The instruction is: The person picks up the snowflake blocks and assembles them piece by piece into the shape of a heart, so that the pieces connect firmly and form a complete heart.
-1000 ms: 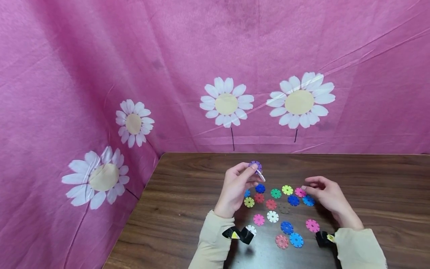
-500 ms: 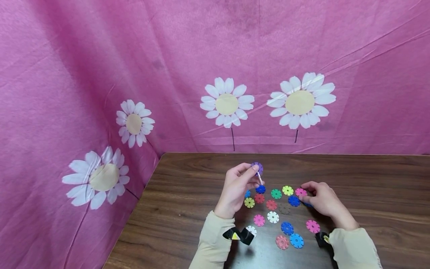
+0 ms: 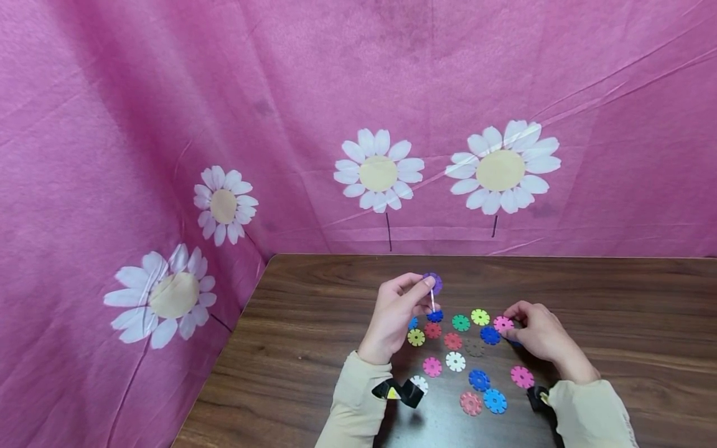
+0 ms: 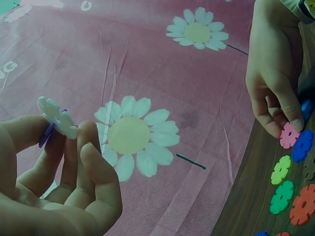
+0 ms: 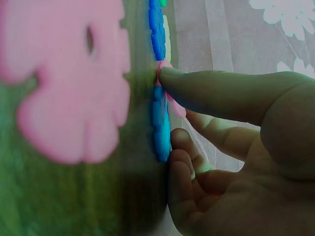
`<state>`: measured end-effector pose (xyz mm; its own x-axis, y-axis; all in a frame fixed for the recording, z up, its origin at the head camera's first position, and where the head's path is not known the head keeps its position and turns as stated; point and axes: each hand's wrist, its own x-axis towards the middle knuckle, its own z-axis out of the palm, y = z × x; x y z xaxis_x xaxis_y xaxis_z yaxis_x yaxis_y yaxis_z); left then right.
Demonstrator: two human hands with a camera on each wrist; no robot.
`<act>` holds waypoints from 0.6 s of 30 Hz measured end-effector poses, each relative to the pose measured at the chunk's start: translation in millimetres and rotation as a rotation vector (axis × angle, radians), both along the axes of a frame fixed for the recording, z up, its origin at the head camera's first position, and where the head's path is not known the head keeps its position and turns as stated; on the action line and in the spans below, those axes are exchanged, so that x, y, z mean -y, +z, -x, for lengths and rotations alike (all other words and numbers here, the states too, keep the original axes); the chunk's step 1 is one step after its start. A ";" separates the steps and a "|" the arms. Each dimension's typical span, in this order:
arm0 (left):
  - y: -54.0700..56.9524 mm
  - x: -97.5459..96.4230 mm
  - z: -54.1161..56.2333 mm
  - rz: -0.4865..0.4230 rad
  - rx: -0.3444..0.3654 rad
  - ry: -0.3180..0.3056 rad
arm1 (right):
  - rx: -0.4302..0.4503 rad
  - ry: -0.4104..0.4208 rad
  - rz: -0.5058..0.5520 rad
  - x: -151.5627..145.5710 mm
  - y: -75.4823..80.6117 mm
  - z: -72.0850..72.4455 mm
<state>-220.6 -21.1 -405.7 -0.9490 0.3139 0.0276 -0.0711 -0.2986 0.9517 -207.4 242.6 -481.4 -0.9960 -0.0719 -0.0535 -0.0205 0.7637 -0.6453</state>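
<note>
My left hand [image 3: 392, 314] is raised over the table, pinching a purple interlocking disc [image 3: 435, 283] between thumb and fingers. Slotted into it at an angle is a white interlocking disc [image 4: 58, 118], which shows nearly edge-on in the head view. Down at the tabletop, my right hand [image 3: 544, 339] pinches the rim of a pink interlocking disc [image 3: 501, 323] with thumb and index finger. A light blue disc [image 5: 160, 128] lies beside that pink one, mostly covered by the right hand in the head view. A darker blue disc [image 3: 490, 336] is just left of the right thumb.
Several more discs are spread over the brown wooden table [image 3: 313, 323], among them a green disc [image 3: 461, 322], a yellow-green disc [image 3: 480, 317] and a white disc [image 3: 455, 361]. A pink cloth with daisies [image 3: 291, 124] hangs behind and to the left.
My right hand has come down and left onto the pink disc and now pinches it. In my left hand, the joined purple and white discs have turned slightly and shifted right.
</note>
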 end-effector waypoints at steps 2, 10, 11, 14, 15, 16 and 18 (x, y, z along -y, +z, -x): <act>-0.3 0.0 0.0 0.004 0.004 0.004 | 0.001 0.000 0.002 -0.1 0.2 0.1; -1.1 -0.3 -0.1 0.025 -0.004 0.029 | -0.002 -0.040 0.035 0.6 -0.1 -2.3; -1.1 -0.2 -0.1 0.030 -0.006 0.031 | -0.002 -0.045 0.037 0.4 -0.2 -2.4; -1.0 0.1 0.0 0.038 -0.006 0.033 | -0.005 -0.052 0.036 -0.2 -0.6 -2.5; -1.0 0.2 0.0 0.042 -0.006 0.033 | -0.007 -0.052 0.035 -0.4 -0.8 -2.4; -0.9 0.3 0.2 0.044 -0.004 0.034 | -0.012 -0.052 0.034 -0.6 -0.9 -2.3; -0.8 0.4 0.3 0.052 -0.001 0.034 | -0.028 -0.057 0.035 -0.9 -1.0 -2.0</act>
<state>-220.9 -21.5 -406.5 -0.9593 0.2822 0.0127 -0.0610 -0.2508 0.9661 -205.4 243.5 -482.4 -0.9996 -0.0165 -0.0240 0.0039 0.7413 -0.6711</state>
